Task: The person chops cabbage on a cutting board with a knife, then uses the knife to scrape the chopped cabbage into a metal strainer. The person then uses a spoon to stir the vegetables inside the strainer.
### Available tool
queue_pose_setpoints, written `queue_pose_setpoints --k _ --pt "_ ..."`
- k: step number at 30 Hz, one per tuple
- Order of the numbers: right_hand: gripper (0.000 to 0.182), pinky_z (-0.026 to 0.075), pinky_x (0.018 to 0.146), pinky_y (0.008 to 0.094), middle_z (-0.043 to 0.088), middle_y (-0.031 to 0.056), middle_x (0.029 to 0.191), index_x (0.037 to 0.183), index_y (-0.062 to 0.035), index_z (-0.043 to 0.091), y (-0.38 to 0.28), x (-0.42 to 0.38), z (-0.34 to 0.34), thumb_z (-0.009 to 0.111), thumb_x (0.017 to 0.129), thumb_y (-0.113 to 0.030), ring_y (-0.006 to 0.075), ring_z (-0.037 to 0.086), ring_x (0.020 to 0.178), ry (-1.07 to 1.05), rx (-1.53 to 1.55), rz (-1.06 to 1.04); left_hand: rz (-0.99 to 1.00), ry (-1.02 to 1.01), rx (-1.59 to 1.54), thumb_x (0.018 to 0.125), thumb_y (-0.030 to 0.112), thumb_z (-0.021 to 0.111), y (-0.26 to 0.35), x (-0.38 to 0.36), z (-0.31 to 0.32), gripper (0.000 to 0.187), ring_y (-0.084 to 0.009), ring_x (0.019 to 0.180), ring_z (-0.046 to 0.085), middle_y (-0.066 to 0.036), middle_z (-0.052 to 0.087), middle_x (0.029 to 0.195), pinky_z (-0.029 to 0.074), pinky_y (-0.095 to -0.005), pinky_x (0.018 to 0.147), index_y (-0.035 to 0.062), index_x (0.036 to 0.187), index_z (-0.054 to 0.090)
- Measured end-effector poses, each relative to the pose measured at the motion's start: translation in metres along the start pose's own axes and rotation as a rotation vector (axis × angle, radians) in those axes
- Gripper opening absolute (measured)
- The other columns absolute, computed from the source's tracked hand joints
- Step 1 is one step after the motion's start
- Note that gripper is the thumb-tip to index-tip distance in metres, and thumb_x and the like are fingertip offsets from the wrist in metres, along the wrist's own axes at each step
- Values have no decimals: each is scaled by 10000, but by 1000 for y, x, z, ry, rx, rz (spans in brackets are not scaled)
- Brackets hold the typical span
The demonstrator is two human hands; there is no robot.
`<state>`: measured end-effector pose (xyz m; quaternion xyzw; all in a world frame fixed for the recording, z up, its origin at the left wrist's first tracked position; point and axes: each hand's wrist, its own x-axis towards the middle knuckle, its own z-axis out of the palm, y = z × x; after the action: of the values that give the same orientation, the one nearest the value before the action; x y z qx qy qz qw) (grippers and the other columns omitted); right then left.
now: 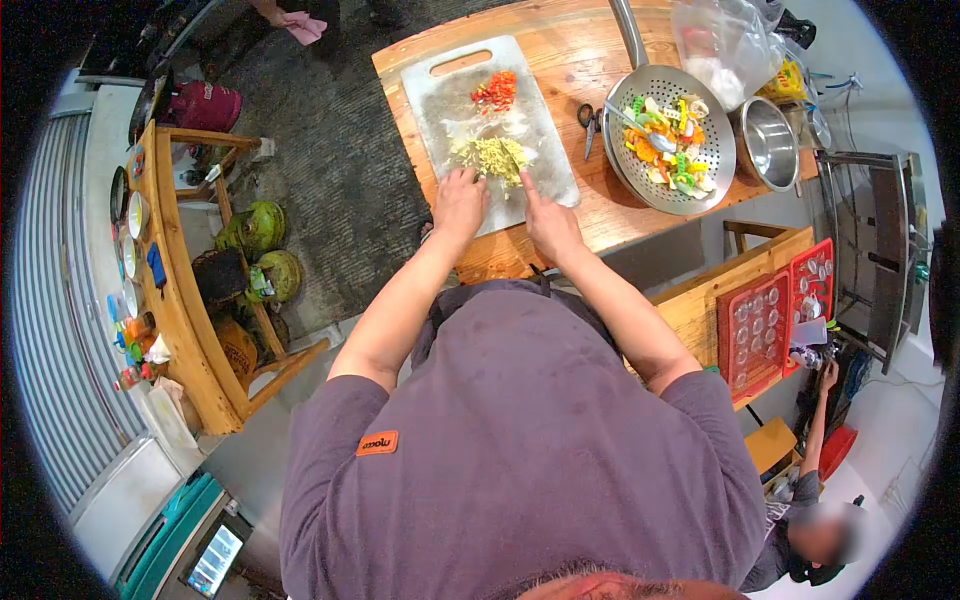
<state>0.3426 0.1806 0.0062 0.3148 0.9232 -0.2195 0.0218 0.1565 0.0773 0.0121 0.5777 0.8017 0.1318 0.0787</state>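
In the head view, the left hand (459, 203) curls beside the yellow chopped bits (492, 156) on the cutting board (440, 100) atop the worktop (590, 60), the right hand (548, 218) lies close by, whether either grip is clenched or released I cannot tell, and red chopped bits (497, 92) sit beyond.

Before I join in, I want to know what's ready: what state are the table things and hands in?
Red pieces: chopped, piled.
Yellow pieces: finely chopped, heaped.
Board: flat, under both piles.
Vegetables: cut, mixed.
Strainer: open side up, holding vegetables.
Scissors: lying down, open or shut unclear.
Bowl: open side up.
Bag: crumpled, partly filled.
Left hand: fingers bent, at yellow pieces.
Right hand: index finger extended, grip unclear.
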Motion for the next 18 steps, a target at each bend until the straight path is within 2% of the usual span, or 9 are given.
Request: queue_pose_setpoints --k 6,13,18 --pt "782 568 654 542 712 227 847 1683 -179 196 -2 -6 15 538 983 -117 421 698 699 -34 -53 34 2 0 31 880 194 753 0 2 1 212 -320 1135 610 -110 658 1098 499 -462 963 75 1054 771" --pt "774 574 657 532 711 229 844 1681 -172 207 -8 -3 -1 547 988 -127 412 702 712 -15 43 30 18 12 16 877 202 751 0 1 0 200 -319 1123 613 -106 655 1089 502 -464 957 77 1032 768" --pt "754 577 673 525 716 235 875 1679 -174 221 -10 -12 8 542 997 -147 428 702 728 -38 -57 3 -2 -27 25 887 205 743 0 2 -2 196 -310 1128 609 -97 658 1094 495 -460 967 79 1035 769"
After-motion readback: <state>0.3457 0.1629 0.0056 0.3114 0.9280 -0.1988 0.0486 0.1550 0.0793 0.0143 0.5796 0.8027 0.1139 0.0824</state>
